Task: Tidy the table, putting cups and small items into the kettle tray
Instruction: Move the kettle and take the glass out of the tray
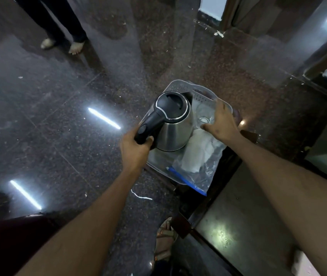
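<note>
Granite floor [63, 100] speckled, glossy; left hand [133, 149] grips kettle [173, 124] handle; right hand [221, 121] spread over tray [180, 84].

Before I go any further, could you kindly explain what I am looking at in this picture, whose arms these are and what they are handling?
There is no machine here: a person wears a wide-angle camera on the head, so the single picture looks forward and down along their own bare arms. The left hand grips the black handle of a steel electric kettle with a black lid, which sits in a clear plastic tray. The right hand reaches over the tray's far side with fingers spread, above a clear glass cup. A clear plastic bag with a blue strip, holding something white, also lies in the tray. Below is polished dark stone floor.
</note>
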### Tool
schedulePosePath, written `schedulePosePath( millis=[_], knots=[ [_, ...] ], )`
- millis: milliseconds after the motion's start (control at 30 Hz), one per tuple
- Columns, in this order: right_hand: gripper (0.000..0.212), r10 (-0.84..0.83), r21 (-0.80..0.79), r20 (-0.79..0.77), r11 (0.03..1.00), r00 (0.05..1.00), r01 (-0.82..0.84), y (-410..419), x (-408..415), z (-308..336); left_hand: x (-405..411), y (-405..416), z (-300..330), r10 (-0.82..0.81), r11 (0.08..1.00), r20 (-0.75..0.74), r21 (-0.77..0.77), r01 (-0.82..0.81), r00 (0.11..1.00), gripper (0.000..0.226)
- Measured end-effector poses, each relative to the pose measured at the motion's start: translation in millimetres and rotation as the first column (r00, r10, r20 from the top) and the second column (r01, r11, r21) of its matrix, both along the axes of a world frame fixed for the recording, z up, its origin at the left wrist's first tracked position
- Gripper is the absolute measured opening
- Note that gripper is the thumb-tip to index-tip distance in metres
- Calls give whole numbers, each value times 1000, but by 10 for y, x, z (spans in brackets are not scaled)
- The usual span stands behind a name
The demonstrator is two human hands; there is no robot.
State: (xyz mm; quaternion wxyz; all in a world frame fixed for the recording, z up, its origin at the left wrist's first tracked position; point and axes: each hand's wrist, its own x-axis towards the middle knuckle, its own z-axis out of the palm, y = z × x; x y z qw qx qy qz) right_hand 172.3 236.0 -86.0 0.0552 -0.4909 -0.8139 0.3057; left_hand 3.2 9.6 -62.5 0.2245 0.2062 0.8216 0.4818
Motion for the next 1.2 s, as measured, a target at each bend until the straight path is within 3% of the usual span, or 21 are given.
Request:
schedulePosePath(
  millis=[167,267,400,600,733,967,1200],
  knots=[
    [105,-21,-16,-66,1000,998,20,14,-15,-63,78,95,-42,127,989,42,67,-130,991,22],
    [98,-44,-30,-113,999,993,40,5,8,-65,62,175,2,150,981,56,113,-155,987,16],
    [86,-40,-1,-164,999,986,41,-33,90,-12,-86,226,147,127,986,-46,118,-120,991,9],
    [81,48,57,-292,998,955,-33,-130,216,248,-358,160,593,-5,995,-260,94,30,966,11],
    [80,77,46,-301,997,950,-66,-223,212,342,-502,206,974,-99,988,-452,61,142,887,10],
    [86,100,26,-344,995,934,-97,-434,151,435,-476,231,1434,-315,937,-581,-65,342,751,15],
    [90,117,55,-334,993,935,-105,-651,59,415,-460,243,1601,-334,934,-630,-123,334,701,24]
  ],
)
